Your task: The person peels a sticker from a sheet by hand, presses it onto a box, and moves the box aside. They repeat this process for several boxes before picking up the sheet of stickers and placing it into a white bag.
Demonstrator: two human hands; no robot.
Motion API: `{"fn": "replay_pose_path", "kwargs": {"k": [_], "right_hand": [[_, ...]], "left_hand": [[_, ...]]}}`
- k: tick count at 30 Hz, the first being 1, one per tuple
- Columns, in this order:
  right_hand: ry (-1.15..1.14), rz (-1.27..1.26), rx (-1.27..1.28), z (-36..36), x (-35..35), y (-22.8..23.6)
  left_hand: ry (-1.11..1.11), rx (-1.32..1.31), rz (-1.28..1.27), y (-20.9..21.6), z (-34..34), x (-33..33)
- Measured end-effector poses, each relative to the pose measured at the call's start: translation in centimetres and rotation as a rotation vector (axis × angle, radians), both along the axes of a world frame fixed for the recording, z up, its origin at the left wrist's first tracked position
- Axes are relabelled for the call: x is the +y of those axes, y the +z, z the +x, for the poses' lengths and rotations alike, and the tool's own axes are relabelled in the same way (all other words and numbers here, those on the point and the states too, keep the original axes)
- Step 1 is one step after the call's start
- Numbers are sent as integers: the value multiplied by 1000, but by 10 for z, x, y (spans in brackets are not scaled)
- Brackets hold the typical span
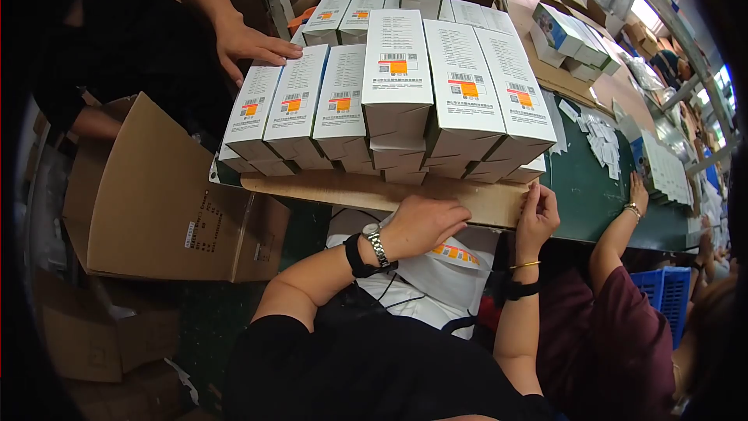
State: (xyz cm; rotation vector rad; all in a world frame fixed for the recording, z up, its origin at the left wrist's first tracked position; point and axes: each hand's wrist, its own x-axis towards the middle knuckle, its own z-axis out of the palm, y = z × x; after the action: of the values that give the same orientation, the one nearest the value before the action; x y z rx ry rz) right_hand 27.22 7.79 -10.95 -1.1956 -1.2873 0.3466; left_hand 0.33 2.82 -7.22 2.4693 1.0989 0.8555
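My left hand (428, 224), with a watch on its wrist, is closed with bent fingers in front of the board's edge. A white label sheet (458, 252) with orange labels curves out from under it, and the fingers appear to hold it; the thumb is hidden. Thumb and fingers pressed together, my right hand (539, 212) stands at the board's right end; whatever it pinches cannot be made out. Stacked white boxes (396, 70) with orange labels rise on the thin wooden board (327, 189) in front of both hands.
Another person's hand (253, 47) rests on the left boxes. An open carton (156, 195) stands at the left. On the green table (580, 187) lie loose white slips (601, 144), near a co-worker's hand (637, 191). A blue crate (662, 296) is at the right.
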Motion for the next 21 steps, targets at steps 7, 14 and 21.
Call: {"fn": "replay_pose_path", "kwargs": {"k": [7,14,21], "right_hand": [[5,9,-6,-2,-1,1],[15,6,4,0,-1,0],[17,-2,10,0,-1,0]], "left_hand": [[9,5,3,1,0,-1],[9,-13,28,-1,0,0],[14,-20,41,-3,1,0]]}}
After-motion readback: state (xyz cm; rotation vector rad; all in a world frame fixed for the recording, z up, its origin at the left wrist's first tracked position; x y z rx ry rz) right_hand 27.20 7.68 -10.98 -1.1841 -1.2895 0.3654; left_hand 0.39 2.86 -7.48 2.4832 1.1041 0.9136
